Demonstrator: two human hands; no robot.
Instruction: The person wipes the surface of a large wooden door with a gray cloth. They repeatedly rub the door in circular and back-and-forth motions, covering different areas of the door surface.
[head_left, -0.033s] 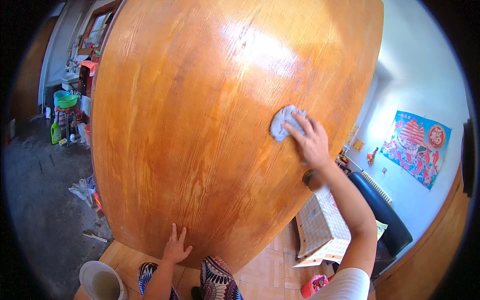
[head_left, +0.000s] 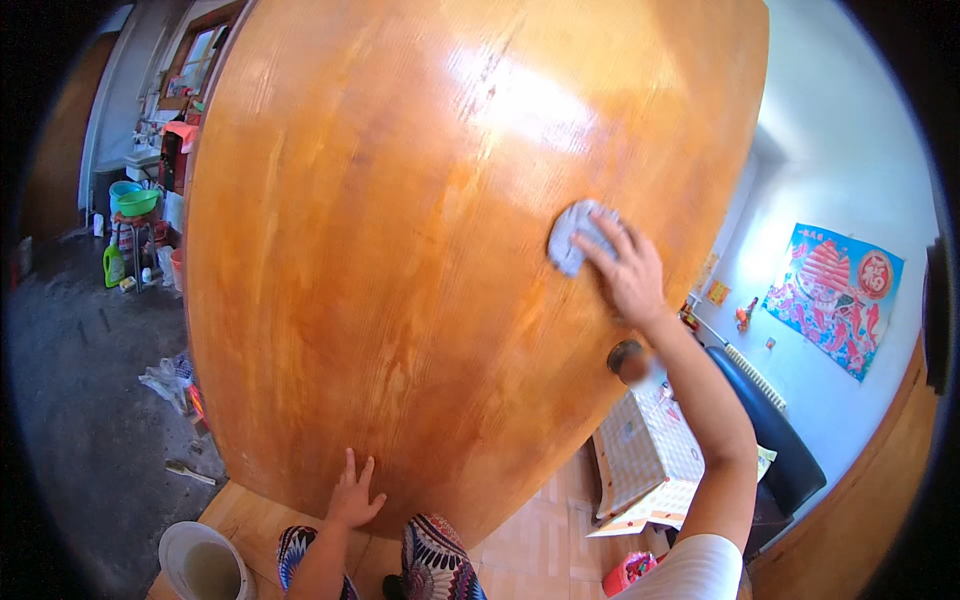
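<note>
Both hands were on the wooden door (head_left: pixel 400 250). Nearest, the left hand (head_left: pixel 352 497) lay flat against its lower edge, fingers spread, holding nothing. Higher and farther off, the right hand (head_left: pixel 625 272) pressed a grey cloth (head_left: pixel 572 235) to the glossy panel, fingers extended over it. Wiping well probably called for even pressure, overlapping strokes, and a steady brace below.

My arms are bare to the hands; a short white sleeve (head_left: pixel 690 565) caps my right shoulder, and I wear trousers (head_left: pixel 440 560) patterned in red, blue and white.
</note>
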